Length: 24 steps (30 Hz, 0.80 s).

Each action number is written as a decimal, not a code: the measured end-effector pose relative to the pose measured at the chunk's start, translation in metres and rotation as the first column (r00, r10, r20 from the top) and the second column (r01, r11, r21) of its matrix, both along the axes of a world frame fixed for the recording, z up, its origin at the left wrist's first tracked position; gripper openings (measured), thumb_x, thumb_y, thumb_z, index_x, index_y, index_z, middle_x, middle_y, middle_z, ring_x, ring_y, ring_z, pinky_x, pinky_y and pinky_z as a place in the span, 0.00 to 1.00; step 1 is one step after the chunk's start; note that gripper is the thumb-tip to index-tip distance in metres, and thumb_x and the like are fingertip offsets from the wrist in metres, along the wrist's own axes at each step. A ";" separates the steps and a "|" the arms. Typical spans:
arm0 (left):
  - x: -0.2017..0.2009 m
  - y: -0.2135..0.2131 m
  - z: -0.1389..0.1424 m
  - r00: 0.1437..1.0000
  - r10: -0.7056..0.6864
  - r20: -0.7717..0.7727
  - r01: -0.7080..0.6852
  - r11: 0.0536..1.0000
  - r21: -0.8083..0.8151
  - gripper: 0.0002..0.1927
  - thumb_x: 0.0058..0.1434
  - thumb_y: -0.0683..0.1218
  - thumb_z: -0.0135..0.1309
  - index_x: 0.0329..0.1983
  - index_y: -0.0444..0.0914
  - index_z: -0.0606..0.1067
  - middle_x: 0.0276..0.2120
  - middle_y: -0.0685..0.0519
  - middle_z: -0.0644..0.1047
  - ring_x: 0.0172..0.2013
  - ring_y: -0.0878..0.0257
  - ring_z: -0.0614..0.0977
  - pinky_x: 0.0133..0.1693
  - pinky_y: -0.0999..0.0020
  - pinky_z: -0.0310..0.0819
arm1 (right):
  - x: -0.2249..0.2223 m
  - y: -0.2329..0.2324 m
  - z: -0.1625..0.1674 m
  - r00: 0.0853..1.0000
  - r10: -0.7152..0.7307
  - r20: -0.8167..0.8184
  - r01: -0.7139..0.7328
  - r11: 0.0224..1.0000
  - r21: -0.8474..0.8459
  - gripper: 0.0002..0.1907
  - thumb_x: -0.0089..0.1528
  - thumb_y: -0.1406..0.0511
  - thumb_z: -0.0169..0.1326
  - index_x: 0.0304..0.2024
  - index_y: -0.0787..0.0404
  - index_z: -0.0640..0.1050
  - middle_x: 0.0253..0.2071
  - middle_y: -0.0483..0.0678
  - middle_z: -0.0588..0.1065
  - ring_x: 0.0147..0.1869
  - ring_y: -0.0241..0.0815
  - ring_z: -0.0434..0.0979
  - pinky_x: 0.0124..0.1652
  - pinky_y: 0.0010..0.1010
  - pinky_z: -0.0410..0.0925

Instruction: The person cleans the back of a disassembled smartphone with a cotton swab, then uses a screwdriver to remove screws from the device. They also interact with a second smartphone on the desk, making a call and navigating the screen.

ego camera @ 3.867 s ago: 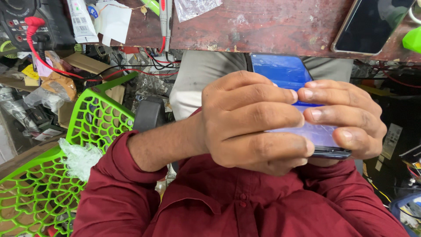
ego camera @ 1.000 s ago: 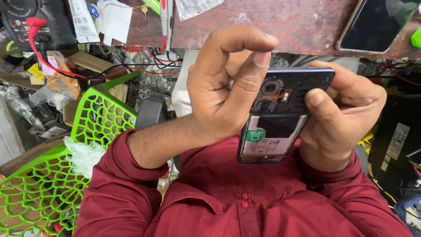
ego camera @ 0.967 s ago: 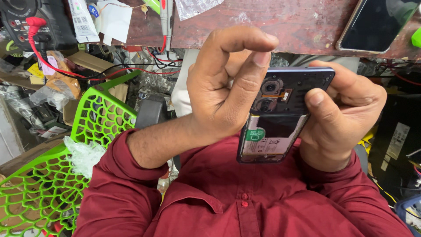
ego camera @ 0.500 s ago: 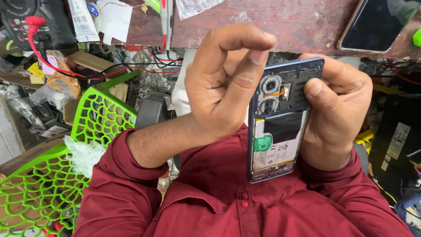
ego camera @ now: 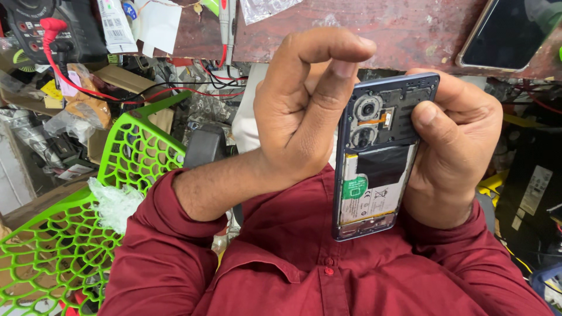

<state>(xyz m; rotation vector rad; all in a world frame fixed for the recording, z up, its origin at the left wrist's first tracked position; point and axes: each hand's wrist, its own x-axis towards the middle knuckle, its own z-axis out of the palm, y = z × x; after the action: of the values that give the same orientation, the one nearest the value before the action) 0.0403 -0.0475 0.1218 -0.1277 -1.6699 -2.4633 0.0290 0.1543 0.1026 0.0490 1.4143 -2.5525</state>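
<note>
the right hand [ego camera: 451, 146] held an opened phone [ego camera: 377, 155] upright in front of the person's chest, its back cover off and its insides turned toward the camera. the fingers wrapped around behind the phone's right edge, and the thumb [ego camera: 430, 126] lay across the upper part of the dark inner plate, pressing just beside the two round camera lenses [ego camera: 366, 122]. so this hand was closed around the phone, gripping it firmly by its side and back.

the left hand [ego camera: 304, 117] stood just to the left of the phone, half curled. its index finger [ego camera: 328, 50] was bent over at the top and the thumb [ego camera: 325, 99] rose up along the phone's left edge, its tip near the upper camera lens; the thumb appeared to touch the frame, though i could not tell for sure. nothing showed inside this hand, and the remaining fingers were folded loosely toward the palm.

inside the phone, a black strip sat over the upper part of the battery [ego camera: 374, 187], a green round sticker lay at the battery's left side, and a small orange flex ribbon showed next to the lenses.

both forearms came out of dark red shirt sleeves [ego camera: 158, 246]. to the left stood a green lattice plastic chair [ego camera: 76, 234] with crumpled clear plastic on it. above the hands ran the worn brown worktop [ego camera: 398, 29], with another dark phone [ego camera: 509, 32] lying at its right end and a red cable [ego camera: 64, 64] trailing over clutter at the left.
</note>
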 end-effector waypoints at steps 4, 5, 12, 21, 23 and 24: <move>0.000 0.000 -0.003 0.996 -0.072 0.055 0.067 0.993 0.097 0.08 0.84 0.41 0.44 0.62 0.36 0.66 0.43 0.58 0.75 0.32 0.77 0.73 0.36 0.81 0.66 | 0.001 0.001 0.001 0.998 -0.036 -0.052 0.039 0.997 0.060 0.18 0.68 0.69 0.65 0.54 0.78 0.78 0.45 0.56 0.81 0.43 0.38 0.81 0.48 0.25 0.74; -0.002 0.001 -0.005 0.989 -0.123 0.083 0.112 0.985 0.130 0.10 0.84 0.42 0.45 0.64 0.36 0.65 0.43 0.58 0.75 0.33 0.77 0.73 0.37 0.80 0.67 | 0.000 0.002 0.000 0.995 -0.061 -0.083 0.069 0.994 0.089 0.17 0.68 0.68 0.65 0.53 0.78 0.79 0.44 0.55 0.81 0.42 0.38 0.80 0.47 0.24 0.74; -0.011 0.019 -0.008 0.979 -0.202 -0.038 0.168 0.891 -0.422 0.41 0.64 0.56 0.68 0.69 0.42 0.55 0.56 0.50 0.74 0.54 0.58 0.79 0.59 0.64 0.77 | -0.017 0.005 -0.014 0.821 -0.363 -0.440 0.494 0.838 0.232 0.18 0.75 0.72 0.65 0.61 0.80 0.77 0.47 0.55 0.78 0.46 0.40 0.78 0.50 0.25 0.71; -0.042 0.021 -0.002 1.000 0.025 0.000 -0.011 0.445 -0.895 0.55 0.47 0.55 0.76 0.72 0.45 0.55 0.55 0.45 0.71 0.49 0.45 0.81 0.44 0.53 0.79 | -0.044 0.009 -0.009 0.942 -0.083 -0.325 0.236 0.852 0.468 0.23 0.72 0.73 0.62 0.68 0.71 0.72 0.46 0.45 0.77 0.39 0.27 0.77 0.40 0.15 0.71; -0.049 0.019 -0.004 0.999 0.045 0.020 0.004 0.334 -0.942 0.52 0.48 0.56 0.76 0.70 0.45 0.58 0.53 0.45 0.70 0.45 0.45 0.81 0.41 0.52 0.77 | -0.051 0.016 -0.001 0.915 -0.032 -0.403 0.290 0.748 0.597 0.20 0.72 0.72 0.61 0.65 0.69 0.74 0.43 0.45 0.78 0.37 0.27 0.78 0.38 0.16 0.71; -0.051 0.018 -0.004 0.999 0.034 0.002 -0.008 0.304 -0.953 0.51 0.48 0.55 0.75 0.71 0.44 0.59 0.52 0.45 0.70 0.45 0.45 0.80 0.42 0.51 0.77 | -0.052 0.018 0.004 0.883 -0.004 -0.470 0.356 0.658 0.663 0.15 0.73 0.73 0.60 0.62 0.69 0.76 0.41 0.46 0.80 0.38 0.29 0.79 0.39 0.18 0.72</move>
<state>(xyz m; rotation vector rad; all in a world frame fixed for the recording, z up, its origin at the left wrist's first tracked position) -0.0108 -0.0291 0.1177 -0.2015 -2.8672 -1.0236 -0.0231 0.1721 0.1063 -0.2778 2.6804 -1.9854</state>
